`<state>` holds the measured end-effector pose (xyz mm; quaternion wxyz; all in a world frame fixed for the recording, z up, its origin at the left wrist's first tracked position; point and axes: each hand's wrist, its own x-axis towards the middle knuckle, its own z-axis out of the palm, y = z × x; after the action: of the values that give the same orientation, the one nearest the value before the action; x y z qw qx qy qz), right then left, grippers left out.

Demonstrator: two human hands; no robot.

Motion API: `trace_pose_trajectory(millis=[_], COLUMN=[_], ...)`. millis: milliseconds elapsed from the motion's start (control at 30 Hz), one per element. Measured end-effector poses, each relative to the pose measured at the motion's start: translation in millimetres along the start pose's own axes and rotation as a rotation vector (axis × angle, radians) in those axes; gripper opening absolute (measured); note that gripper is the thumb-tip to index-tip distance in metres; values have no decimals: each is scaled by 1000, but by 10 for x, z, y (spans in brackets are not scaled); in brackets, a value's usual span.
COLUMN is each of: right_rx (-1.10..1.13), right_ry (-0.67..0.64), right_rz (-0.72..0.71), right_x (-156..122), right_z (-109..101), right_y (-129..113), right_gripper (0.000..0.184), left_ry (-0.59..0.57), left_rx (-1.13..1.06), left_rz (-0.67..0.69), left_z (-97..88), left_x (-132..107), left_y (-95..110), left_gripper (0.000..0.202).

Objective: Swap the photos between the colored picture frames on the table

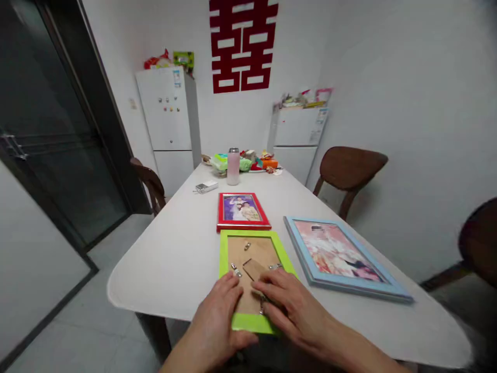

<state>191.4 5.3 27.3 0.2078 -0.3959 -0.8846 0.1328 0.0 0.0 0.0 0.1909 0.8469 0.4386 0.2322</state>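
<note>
A green picture frame (252,323) lies face down at the table's near edge, its brown backing board (248,274) showing. Several small metal clips (236,270) and a fold-out stand flap (253,269) are on the board. My left hand (217,318) grips the frame's near left side, fingertips on the board and thumb by the front rim. My right hand (293,308) is closed over the right side. Its fingers are bent across the stand flap, and the thumb is at the lower clip. Part of the flap and the frame's right edge are hidden under it.
Beyond lies a red picture frame (244,226), face up. A larger light-blue picture frame (306,259) is on the right. Farther back on the white table (163,264) are a silver device (206,187), a pink bottle (233,167) and several packets (248,165). Brown chairs (351,168) flank the table.
</note>
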Motion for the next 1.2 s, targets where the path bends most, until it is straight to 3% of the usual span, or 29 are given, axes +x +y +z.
trace_pose_trajectory(millis=[133,267,500,633,800,933,1200], right_rx=[-69,-182,-366,-305,-185,-187,-214], right_ry=[20,-41,-128,-123,67,70,147], right_rz=[69,90,-36,-23,189,333,584], right_x=[337,555,565,558,682,849,1108], right_z=[77,154,222,171,90,111,206], right_y=[16,42,6,24,345,574,706], right_gripper=[23,21,18,19,23,19,18], left_ry=[52,90,80,53,6,-22,-121], left_rx=[-48,-76,-104,-75,-15,1,49], left_rz=[4,14,2,-10,-51,-93,-172], left_z=[23,14,-12,-17,-45,-61,-103], left_x=[-6,-9,7,10,-3,-8,15], left_y=[-9,-6,6,16,54,80,164], left_gripper=[64,61,61,61,50,43,36])
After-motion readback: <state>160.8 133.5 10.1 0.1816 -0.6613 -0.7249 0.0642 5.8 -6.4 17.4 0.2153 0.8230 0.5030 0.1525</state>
